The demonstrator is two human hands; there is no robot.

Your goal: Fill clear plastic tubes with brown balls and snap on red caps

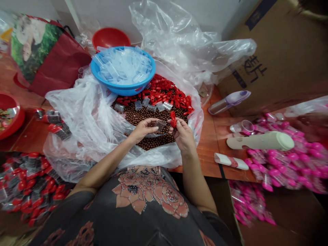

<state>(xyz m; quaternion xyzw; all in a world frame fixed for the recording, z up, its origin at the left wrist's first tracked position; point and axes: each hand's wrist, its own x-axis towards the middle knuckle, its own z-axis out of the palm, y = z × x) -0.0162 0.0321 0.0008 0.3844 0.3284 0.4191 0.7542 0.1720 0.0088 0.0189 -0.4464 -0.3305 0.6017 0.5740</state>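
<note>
My left hand (143,130) is closed round a small clear plastic tube (160,125) held over a heap of brown chocolate balls (143,118). My right hand (183,133) pinches a red cap (173,119) just right of the tube's mouth. Behind the balls lies a pile of red caps (166,92), with several clear tubes (151,107) lying along its front. All of this sits in a big clear plastic sheet (77,116). A blue basin (123,87) full of empty clear tubes rests on the far edge of the heap.
Red-capped filled tubes (28,184) lie at the left, pink-capped ones (289,164) at the right. A red bowl (7,116) sits far left, another red basin (110,36) behind the blue one. A purple-lidded bottle (228,102), a cream bottle (261,140) and a cardboard box (282,58) stand right.
</note>
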